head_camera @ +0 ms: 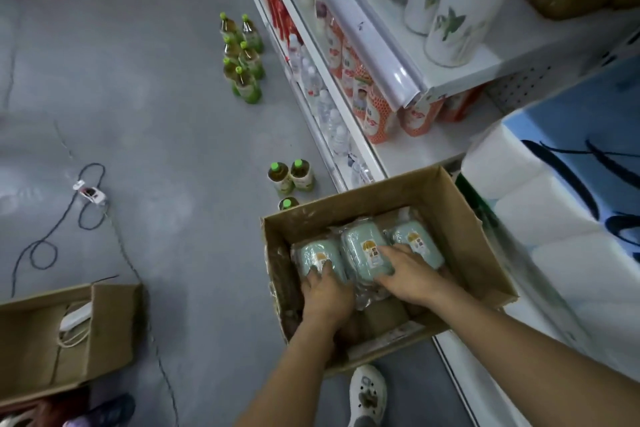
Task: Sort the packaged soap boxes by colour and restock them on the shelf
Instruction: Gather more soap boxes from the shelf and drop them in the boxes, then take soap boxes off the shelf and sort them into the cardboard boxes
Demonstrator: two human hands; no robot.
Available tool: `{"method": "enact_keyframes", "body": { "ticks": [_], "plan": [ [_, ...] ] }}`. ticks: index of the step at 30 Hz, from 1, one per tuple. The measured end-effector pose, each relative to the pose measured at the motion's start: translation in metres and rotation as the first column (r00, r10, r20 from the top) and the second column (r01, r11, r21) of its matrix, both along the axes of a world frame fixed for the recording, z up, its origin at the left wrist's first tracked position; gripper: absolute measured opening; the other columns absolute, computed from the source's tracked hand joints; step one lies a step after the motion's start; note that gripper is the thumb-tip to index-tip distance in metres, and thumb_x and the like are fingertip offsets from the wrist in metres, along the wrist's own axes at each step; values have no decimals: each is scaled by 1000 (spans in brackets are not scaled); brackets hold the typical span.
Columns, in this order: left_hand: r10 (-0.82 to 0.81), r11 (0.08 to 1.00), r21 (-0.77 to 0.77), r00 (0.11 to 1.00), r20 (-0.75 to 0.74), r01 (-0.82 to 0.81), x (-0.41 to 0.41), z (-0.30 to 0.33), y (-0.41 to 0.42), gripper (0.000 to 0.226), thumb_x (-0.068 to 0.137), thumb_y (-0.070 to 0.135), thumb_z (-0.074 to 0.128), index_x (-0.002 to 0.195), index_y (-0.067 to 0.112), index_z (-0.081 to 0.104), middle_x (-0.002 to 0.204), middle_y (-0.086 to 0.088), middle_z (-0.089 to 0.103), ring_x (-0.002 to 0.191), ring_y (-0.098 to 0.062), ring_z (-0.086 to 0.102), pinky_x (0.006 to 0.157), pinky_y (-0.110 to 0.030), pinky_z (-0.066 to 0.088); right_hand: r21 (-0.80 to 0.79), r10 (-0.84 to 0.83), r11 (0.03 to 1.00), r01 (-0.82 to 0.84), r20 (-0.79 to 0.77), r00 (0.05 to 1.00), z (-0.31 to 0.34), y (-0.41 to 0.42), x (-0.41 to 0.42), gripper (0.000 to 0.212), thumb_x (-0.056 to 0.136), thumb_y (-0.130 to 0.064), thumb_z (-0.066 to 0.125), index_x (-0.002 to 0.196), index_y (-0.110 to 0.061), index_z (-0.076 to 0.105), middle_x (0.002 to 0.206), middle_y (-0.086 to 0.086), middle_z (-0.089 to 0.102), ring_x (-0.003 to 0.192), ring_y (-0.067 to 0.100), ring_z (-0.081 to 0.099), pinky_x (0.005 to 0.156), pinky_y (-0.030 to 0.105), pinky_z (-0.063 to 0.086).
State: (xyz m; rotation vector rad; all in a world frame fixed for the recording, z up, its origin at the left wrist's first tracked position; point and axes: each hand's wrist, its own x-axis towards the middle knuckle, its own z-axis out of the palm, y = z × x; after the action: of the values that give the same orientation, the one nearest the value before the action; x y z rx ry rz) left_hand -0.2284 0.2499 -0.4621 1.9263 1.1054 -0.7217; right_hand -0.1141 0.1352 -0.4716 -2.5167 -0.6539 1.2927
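Both forearms reach down from the near edge into the cardboard box (460,218), only one view, the head camera. Left hand (325,291): fingers curled over the near end of the leftmost soap pack (320,253), gripping it. Right hand (408,274): fingers spread and bent over the middle soap pack (365,248), thumb on the near side, seemingly closing on it. Third soap pack (415,239) lies just right of my right fingers, untouched. All three are mint green, side by side in clear wrap, in the far half of the box. Shelf (408,152) is beyond and right of both hands; nothing restocked there yet that I can tell.

Handling guess: light, fairly stiff boxes, slippery crinkly film. Best hold is across the short sides, thumb against fingers, not by loose wrap. White shoe (367,392) is below my wrists, green bottles (291,177) beyond the box on the floor.
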Motion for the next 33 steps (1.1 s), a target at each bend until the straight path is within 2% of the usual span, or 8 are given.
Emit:
{"method": "enact_keyframes", "body": {
  "ticks": [2,5,7,10,13,18,24,33],
  "plan": [
    [-95,985,158,988,122,76,1,25,4,64,99,40,44,155,20,18,162,-9,12,148,-30,6,121,-43,12,18,58,998,-61,155,986,37,-3,1,59,94,-39,51,147,-24,31,149,4,34,134,26,37,108,40,36],
    [-304,866,472,923,236,164,-2,74,4,57,98,44,45,150,28,28,158,1,24,147,-21,17,121,-41,20,136,71,981,-139,415,907,102,-14,-5,50,96,-40,47,143,-26,36,143,-2,41,127,21,43,102,38,39],
    [-353,833,538,872,338,129,-2,112,-1,54,97,47,46,146,32,32,151,8,35,140,-15,31,117,-40,30,237,-3,961,-145,530,848,143,-22,-12,48,96,-41,48,141,-27,39,139,-6,45,123,16,46,100,34,41],
    [-403,834,545,767,499,83,4,169,-9,47,95,49,49,140,35,39,133,12,51,119,-9,49,100,-33,46,358,-153,928,-104,620,770,190,-36,-18,45,93,-39,53,136,-27,46,131,-5,53,116,15,51,94,31,42],
    [-471,819,569,647,599,69,10,215,-10,46,95,43,53,139,32,44,125,11,56,113,-10,53,86,-25,45,393,-218,914,-100,682,698,228,-49,-23,41,93,-39,51,133,-29,47,129,-8,53,113,15,53,86,32,46],
    [-486,859,506,435,758,79,25,279,-20,41,92,36,61,131,36,50,120,19,57,112,-5,55,90,-30,50,507,-396,859,-76,751,529,298,-77,-35,39,87,-37,54,125,-30,53,121,-11,58,103,7,55,72,23,46],
    [-465,874,412,197,863,258,60,343,-62,38,94,36,60,131,33,51,117,18,55,110,3,50,93,-21,44,604,-557,797,-1,736,385,352,-128,-42,32,92,-33,54,124,-32,52,121,-20,50,103,1,51,64,24,42],
    [-658,690,579,43,752,434,135,388,-107,49,95,33,59,141,23,45,142,5,46,133,-12,36,103,-19,26,574,-623,781,245,733,271,396,-208,-9,35,91,-32,57,126,-25,55,130,-5,51,121,18,47,89,38,47]
  ]
}}
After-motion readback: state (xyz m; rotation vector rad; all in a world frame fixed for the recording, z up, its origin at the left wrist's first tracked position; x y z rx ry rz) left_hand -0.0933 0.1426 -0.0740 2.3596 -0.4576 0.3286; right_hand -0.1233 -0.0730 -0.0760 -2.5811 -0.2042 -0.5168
